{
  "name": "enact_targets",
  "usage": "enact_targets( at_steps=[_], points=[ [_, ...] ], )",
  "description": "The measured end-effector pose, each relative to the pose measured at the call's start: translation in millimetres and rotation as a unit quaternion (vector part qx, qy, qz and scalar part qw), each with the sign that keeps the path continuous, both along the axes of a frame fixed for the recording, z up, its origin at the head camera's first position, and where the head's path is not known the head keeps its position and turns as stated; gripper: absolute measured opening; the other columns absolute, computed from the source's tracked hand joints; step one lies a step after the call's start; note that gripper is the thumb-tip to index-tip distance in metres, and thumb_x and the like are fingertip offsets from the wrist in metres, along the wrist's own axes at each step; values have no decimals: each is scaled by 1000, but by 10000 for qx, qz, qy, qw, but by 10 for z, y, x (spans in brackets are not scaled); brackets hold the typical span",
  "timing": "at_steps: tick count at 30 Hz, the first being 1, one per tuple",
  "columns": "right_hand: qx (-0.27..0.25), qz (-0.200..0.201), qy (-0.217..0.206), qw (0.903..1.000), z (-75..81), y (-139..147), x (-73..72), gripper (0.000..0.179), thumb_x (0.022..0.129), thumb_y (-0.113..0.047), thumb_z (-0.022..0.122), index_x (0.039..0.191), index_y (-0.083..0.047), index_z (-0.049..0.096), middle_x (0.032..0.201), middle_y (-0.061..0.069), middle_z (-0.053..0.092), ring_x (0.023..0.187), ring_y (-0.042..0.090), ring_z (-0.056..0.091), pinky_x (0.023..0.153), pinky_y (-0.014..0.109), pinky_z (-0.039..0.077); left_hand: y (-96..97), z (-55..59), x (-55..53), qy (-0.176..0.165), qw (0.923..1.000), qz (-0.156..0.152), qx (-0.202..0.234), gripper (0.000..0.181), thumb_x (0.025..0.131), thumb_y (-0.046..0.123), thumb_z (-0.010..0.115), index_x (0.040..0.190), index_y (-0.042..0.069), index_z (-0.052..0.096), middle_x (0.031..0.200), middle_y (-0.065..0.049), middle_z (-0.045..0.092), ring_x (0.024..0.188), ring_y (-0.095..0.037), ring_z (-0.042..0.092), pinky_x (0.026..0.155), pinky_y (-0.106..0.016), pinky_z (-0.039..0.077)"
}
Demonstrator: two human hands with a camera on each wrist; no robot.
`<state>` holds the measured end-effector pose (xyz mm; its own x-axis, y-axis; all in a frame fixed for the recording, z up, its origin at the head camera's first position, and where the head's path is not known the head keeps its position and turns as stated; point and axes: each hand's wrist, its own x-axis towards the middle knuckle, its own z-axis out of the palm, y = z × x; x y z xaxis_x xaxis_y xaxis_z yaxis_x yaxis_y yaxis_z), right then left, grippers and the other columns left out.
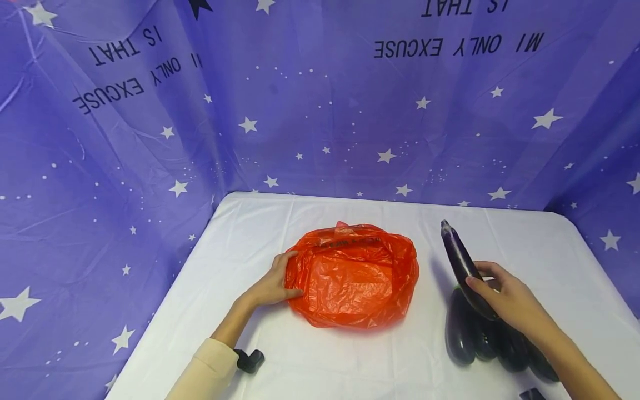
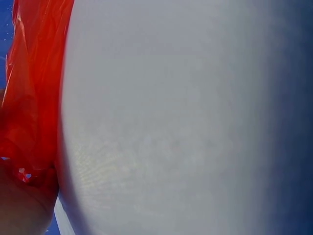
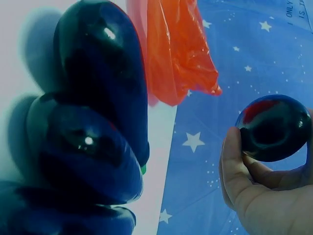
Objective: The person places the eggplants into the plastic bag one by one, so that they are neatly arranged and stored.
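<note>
The left edge of a red plastic bag [image 1: 404, 291] is gripped by the left hand [image 1: 274, 282]; its mouth is spread upward, well in from the back edge of the counter [image 1: 360, 364]. An eggplant [image 1: 457, 253] is grasped by the right hand [image 1: 517, 303], raised and tilted over other eggplants [image 1: 460, 336] laid side by side. A strip of white surface is left between them and the bag.

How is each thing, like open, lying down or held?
Red crinkled plastic bag, open, nothing visible inside
Long dark purple eggplant, held up, tilted
Other dark purple eggplants, lying side by side
Left hand, holding the bag's side
Right hand, gripping one eggplant
White tablecloth, spread out
Purple starry curtain, hanging
</note>
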<state>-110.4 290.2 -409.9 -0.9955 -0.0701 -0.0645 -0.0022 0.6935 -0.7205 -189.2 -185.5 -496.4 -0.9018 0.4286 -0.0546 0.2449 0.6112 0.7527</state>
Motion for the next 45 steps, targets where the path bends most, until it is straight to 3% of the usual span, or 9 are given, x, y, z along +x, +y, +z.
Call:
enact_targets(
  at_steps=[5, 13, 23, 33, 45],
  points=[
    [-17, 16, 15, 10000, 20, -67, 2, 53, 94, -34, 58, 133, 0, 44, 118, 24, 59, 82, 2, 60, 62, 29, 50, 0, -3, 4, -28, 10000, -5, -49, 95, 74, 21, 80, 147, 11, 21, 142, -18, 24, 134, -37, 28, 105, -55, 30],
    [-41, 29, -69, 10000, 34, -198, -48, 56, 93, -38, 58, 133, 0, 44, 117, 23, 58, 90, 24, 64, 65, 31, 50, 0, -4, -9, 31, 10000, -24, -49, 94, 74, 21, 80, 147, 11, 21, 141, -17, 24, 133, -36, 30, 105, -54, 31],
    [-471, 197, -296, 9983, 3, -483, -109, 58, 91, -41, 61, 133, -4, 45, 121, 20, 55, 97, 32, 62, 68, 39, 56, 1, -22, -15, 52, 10000, -40, 19, 94, 73, 23, 80, 147, 10, 22, 140, -18, 25, 132, -37, 31, 104, -55, 31],
    [-457, 358, -83, 9983, -60, -699, -171, 51, 90, -35, 64, 127, -2, 51, 111, 15, 61, 93, 28, 63, 70, 36, 56, 11, 1, -12, 43, 10000, -71, -14, 94, 74, 25, 79, 146, 10, 22, 141, -19, 23, 132, -37, 30, 104, -56, 31],
    [-548, 592, -320, 9962, -116, -898, -202, 50, 91, -34, 63, 128, -3, 50, 112, 13, 59, 94, 27, 61, 68, 33, 56, 10, 11, -5, 15, 10000, -57, -55, 94, 74, 23, 79, 146, 9, 21, 142, -19, 23, 132, -38, 30, 104, -55, 31]
  ],
)
